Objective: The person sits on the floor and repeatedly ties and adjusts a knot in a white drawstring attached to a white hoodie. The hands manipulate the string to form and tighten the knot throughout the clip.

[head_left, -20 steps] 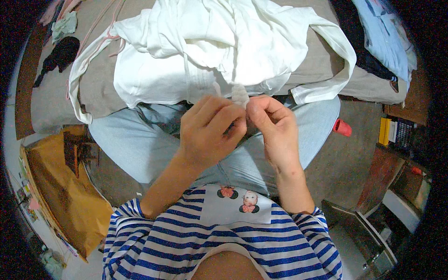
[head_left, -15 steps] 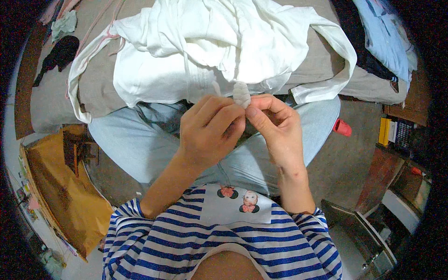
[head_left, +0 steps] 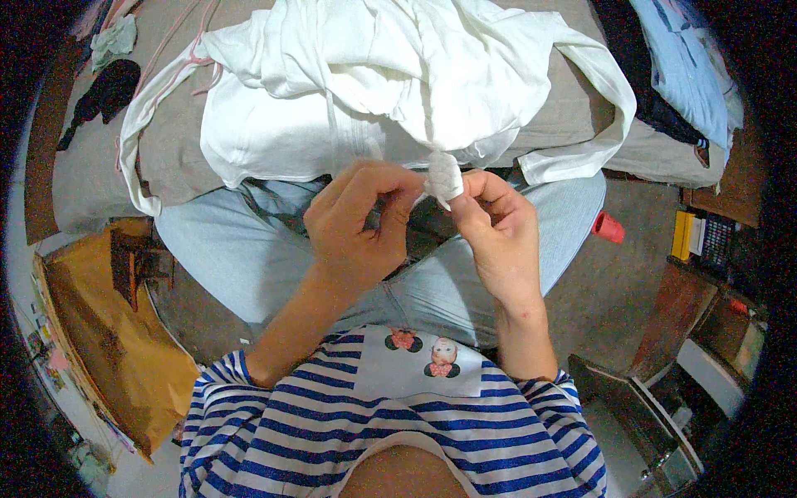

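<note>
Above my lap, a small white braided cord bundle [head_left: 445, 173] hangs on a thin strand from the white long-sleeved garment [head_left: 274, 137]. My right hand [head_left: 501, 228] pinches the bundle's lower right side between thumb and fingers. My left hand [head_left: 359, 220] is closed, its thumb and fingertips pinched together at the bundle's left edge on what looks like a loose part of the cord. Its grip is partly hidden and a little blurred. The garment lies bunched on the bed in front of me, with one sleeve curving out on each side.
The bed's grey-brown cover [head_left: 573, 100] runs under the garment. A black cloth [head_left: 108, 91] lies at the left and light blue clothing [head_left: 685, 75] at the right. A red slipper [head_left: 608, 227] rests on the floor. Brown cardboard [head_left: 124, 324] stands at the left.
My left hand has shifted slightly left and turned, its fingertips now at the bundle's left edge. The bundle has moved a little right and tilted in my right hand's pinch.
</note>
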The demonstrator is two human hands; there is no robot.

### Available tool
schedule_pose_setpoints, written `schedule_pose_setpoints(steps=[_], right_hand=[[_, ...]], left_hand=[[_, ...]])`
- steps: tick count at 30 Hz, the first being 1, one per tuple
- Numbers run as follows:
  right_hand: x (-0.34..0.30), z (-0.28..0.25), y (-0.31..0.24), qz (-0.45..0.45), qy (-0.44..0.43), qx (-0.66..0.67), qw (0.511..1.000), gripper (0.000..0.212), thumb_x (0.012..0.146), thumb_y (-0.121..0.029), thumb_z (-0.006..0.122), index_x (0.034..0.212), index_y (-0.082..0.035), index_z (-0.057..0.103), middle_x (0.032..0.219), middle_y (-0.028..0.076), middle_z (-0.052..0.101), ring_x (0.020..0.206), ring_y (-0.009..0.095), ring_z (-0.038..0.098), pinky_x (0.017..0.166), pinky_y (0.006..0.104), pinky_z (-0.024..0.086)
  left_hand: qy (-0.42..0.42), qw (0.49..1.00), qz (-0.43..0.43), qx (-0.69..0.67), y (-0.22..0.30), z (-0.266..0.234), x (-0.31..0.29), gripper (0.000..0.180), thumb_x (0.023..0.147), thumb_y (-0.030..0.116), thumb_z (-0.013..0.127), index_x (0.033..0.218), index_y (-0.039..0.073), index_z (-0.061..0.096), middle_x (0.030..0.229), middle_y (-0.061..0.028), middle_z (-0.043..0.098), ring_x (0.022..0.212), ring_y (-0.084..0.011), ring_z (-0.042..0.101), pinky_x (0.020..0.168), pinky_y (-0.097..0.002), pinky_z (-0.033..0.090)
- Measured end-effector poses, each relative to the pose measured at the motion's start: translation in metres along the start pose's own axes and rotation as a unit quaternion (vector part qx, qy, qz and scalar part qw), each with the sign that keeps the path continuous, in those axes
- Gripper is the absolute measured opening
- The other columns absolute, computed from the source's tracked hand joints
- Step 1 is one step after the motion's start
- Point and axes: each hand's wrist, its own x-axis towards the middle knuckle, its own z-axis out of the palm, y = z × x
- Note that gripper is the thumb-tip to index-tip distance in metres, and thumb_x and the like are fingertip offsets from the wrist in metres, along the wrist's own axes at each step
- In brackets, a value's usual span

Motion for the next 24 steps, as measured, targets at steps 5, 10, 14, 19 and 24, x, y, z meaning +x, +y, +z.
schedule_pose_setpoints(steps=[5,10,14,19,24], right_hand=[[-0.001,-0.002,0.003,-0.013,-0.007,0.010,1.000,0.005,0.081,-0.008,0.054,0.079,-0.003,0.055,0.067,-0.007,0.047,0.060,0.002,0.039,0.054,0.0169,0.032],[0.000,-0.002,0.011,-0.079,0.010,-0.021,0.997,0.004,0.079,-0.005,0.054,0.077,-0.002,0.053,0.070,-0.004,0.047,0.065,0.004,0.040,0.059,0.0182,0.035],[-0.001,0.001,0.011,-0.086,0.008,-0.035,0.996,0.003,0.076,-0.003,0.054,0.076,-0.002,0.052,0.071,-0.003,0.046,0.066,0.005,0.040,0.060,0.0190,0.035],[0.002,0.000,0.016,-0.106,-0.005,-0.031,0.994,0.002,0.076,-0.002,0.052,0.077,-0.002,0.051,0.070,-0.003,0.045,0.065,0.005,0.039,0.059,0.0182,0.034],[0.001,-0.004,0.015,-0.086,-0.028,-0.011,0.996,0.004,0.081,-0.007,0.051,0.080,-0.004,0.051,0.069,-0.005,0.043,0.063,0.003,0.037,0.057,0.0170,0.032]], left_hand=[[0.003,0.999,-0.028,0.015,0.006,-0.001,0.000,0.006,0.071,0.001,0.061,0.075,0.004,0.058,0.065,-0.0075,0.056,0.054,-0.0176,0.056,0.049,-0.0254,0.043],[-0.044,0.998,-0.038,-0.023,0.017,-0.007,0.010,0.010,0.069,0.001,0.064,0.077,0.004,0.059,0.075,-0.0075,0.058,0.058,-0.0156,0.058,0.051,-0.0236,0.047],[-0.061,0.998,-0.020,-0.020,0.023,-0.006,0.015,0.011,0.068,0.000,0.065,0.077,0.004,0.061,0.082,-0.0073,0.058,0.060,-0.0138,0.060,0.053,-0.0226,0.049],[-0.058,0.992,-0.095,-0.054,0.023,-0.001,0.014,0.011,0.069,0.003,0.066,0.079,0.003,0.061,0.082,-0.0074,0.059,0.059,-0.0111,0.058,0.049,-0.0212,0.046],[-0.137,0.898,-0.378,-0.178,0.026,-0.007,0.010,0.016,0.076,0.010,0.063,0.086,0.000,0.058,0.077,-0.0043,0.058,0.057,-0.0066,0.053,0.048,-0.0184,0.042]])
